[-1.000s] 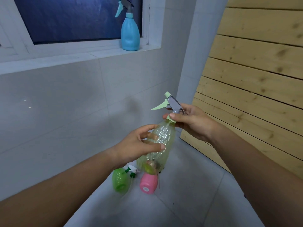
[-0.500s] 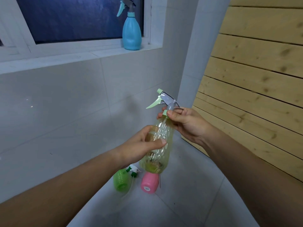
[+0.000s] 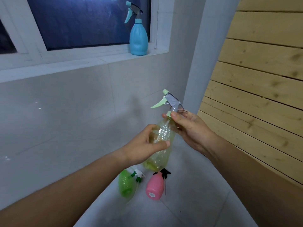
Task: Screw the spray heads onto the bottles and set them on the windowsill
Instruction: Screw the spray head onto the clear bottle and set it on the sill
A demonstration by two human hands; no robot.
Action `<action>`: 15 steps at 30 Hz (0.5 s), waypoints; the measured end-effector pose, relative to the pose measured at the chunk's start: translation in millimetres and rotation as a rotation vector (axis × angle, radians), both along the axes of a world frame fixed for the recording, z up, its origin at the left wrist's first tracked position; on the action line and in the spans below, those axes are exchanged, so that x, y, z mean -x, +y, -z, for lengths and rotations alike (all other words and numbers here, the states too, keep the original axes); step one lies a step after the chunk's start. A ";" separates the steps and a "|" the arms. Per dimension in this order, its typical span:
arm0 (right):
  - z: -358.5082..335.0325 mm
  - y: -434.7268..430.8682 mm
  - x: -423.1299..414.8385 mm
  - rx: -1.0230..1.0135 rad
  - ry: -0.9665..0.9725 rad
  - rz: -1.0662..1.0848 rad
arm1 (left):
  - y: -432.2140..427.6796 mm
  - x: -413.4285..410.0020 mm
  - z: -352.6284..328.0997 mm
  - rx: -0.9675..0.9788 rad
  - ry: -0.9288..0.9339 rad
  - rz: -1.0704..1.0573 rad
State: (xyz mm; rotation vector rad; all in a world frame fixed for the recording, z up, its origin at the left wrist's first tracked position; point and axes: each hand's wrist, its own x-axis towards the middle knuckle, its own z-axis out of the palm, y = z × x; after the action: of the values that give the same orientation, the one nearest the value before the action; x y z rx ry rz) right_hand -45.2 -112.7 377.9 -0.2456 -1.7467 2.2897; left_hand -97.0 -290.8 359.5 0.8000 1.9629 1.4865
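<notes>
I hold a clear yellowish bottle (image 3: 164,136) upright and slightly tilted in mid-air. My left hand (image 3: 144,145) wraps its ribbed body. My right hand (image 3: 190,126) pinches the pale green collar of the grey spray head (image 3: 172,102), which sits on the bottle's neck with its trigger pointing left. A blue spray bottle (image 3: 138,38) with its head on stands on the white windowsill (image 3: 82,63) at the right end. On the floor below my hands lie a green bottle (image 3: 125,184) with a white-green spray head (image 3: 138,175) and a pink bottle (image 3: 155,188) with a black head.
A grey tiled wall (image 3: 65,120) runs under the windowsill. A wooden slat wall (image 3: 262,95) closes off the right side. A grey column (image 3: 205,54) stands in the corner. The floor is pale tile (image 3: 180,210).
The spray head has turned a little in my right hand, and the view has drifted so the window sits lower in frame. My left hand keeps its grip on the bottle.
</notes>
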 end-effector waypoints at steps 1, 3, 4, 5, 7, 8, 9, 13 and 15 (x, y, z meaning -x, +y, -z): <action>-2.7 -0.8 1.7 -0.032 -0.020 0.004 | -0.6 4.5 -4.3 -0.031 -0.018 -0.025; -5.7 -2.9 0.9 -0.162 -0.083 0.033 | -2.2 14.6 -14.3 -0.099 -0.081 -0.092; -6.6 -5.3 -0.3 -0.228 -0.104 0.039 | -2.4 21.3 -18.1 -0.140 -0.116 -0.133; -9.1 -8.5 0.6 -0.281 -0.106 0.029 | -2.4 29.3 -23.3 -0.186 -0.154 -0.172; -13.3 -16.8 4.8 -0.368 -0.092 -0.015 | -2.4 40.7 -30.7 -0.243 -0.197 -0.212; -17.4 -21.6 9.4 -0.385 -0.065 -0.032 | -3.3 47.3 -34.2 -0.254 -0.194 -0.223; -22.7 -25.5 16.4 -0.386 -0.025 -0.045 | -5.1 53.0 -40.5 -0.266 -0.179 -0.233; -60.4 -30.9 58.9 -0.477 0.100 -0.021 | -9.4 89.2 -78.4 -0.313 -0.025 -0.261; -83.0 -30.2 86.8 -0.521 0.132 -0.017 | -10.0 112.7 -102.1 -0.327 0.079 -0.271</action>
State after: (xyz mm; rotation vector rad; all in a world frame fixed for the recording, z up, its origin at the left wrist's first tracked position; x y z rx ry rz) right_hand -132.0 -142.9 460.8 0.0207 -2.1893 1.7284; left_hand -209.6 -300.8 461.6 0.7567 1.9731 2.0011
